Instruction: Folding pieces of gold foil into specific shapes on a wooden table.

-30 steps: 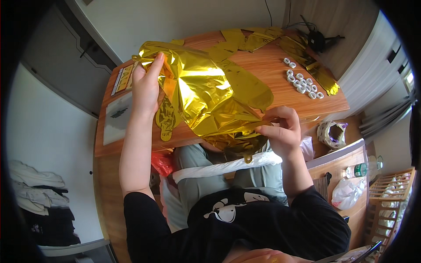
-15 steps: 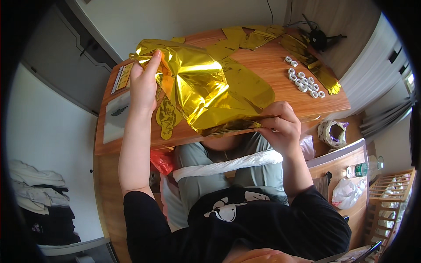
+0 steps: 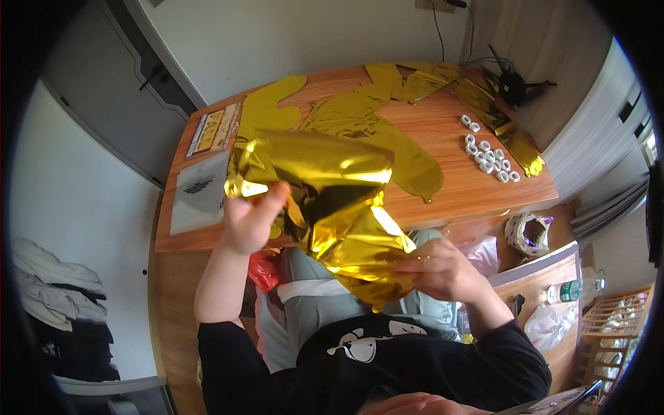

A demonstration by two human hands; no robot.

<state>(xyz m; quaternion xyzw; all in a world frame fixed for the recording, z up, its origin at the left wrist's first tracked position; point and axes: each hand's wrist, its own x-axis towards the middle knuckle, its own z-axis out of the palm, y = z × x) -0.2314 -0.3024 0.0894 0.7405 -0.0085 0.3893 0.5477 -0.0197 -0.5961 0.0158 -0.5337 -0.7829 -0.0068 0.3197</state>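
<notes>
A crumpled gold foil balloon (image 3: 332, 162), deflated, hangs between my hands above the front table edge and my lap. My left hand (image 3: 250, 223) grips its left end, thumb pressed against the foil. Lower and to the right, my right hand (image 3: 449, 271) pinches the other end, partly hiding that edge. Beyond the held one, another flat gold balloon (image 3: 411, 162) lies on the wooden table (image 3: 456, 197). A further gold foil piece (image 3: 270, 104) rests at the back left.
Several small white rolls (image 3: 487, 164) sit on the table's right side, with gold foil (image 3: 515, 142) behind them and a black router (image 3: 513, 87) at the back. A white sheet (image 3: 197, 200) lies at the left. Bottles (image 3: 570, 289) stand on a lower surface at right.
Both hands have come down and nearer to me with the balloon, the left one farthest. The balloon now hangs over my lap, and the back-left foil piece shows. The view has shifted slightly.
</notes>
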